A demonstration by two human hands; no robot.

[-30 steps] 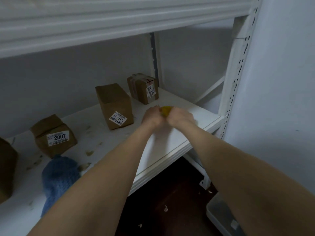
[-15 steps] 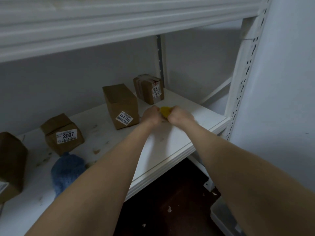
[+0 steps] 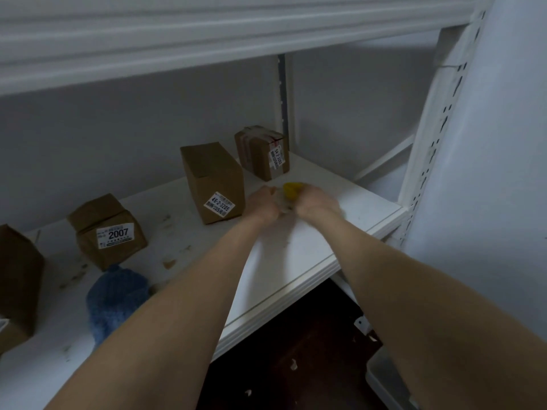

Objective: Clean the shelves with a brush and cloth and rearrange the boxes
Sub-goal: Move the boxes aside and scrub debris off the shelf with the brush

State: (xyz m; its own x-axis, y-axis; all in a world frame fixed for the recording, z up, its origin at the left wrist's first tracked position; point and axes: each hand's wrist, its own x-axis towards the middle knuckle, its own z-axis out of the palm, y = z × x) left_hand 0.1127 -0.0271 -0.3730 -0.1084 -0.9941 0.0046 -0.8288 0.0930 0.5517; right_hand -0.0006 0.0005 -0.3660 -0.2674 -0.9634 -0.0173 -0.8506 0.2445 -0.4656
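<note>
Head view: two hands meet over the right part of a white shelf board [image 3: 296, 247], with four boxes ranged behind and to the left.

The left hand [image 3: 263, 204] and right hand [image 3: 318, 201] are knuckle to knuckle, fingers curled round a small yellow object [image 3: 291, 190] just above the board; whether it is brush or cloth cannot be told, and the fingertips are hidden. Just beside the left hand stands the box marked 46-2-3205 [image 3: 211, 179], with the taped box [image 3: 262, 152] behind it at the rear post. The box marked 2007 [image 3: 106, 229] sits tilted further left. A dark box [image 3: 17, 276] is at the frame edge. A blue knitted cloth [image 3: 117, 300] lies in front of the 2007 box, partly covered by the left forearm. Brown scraps [image 3: 168, 263] dot the board. The upper shelf [image 3: 207, 39] overhangs, and a perforated upright [image 3: 429, 137] stands on the right.
</note>
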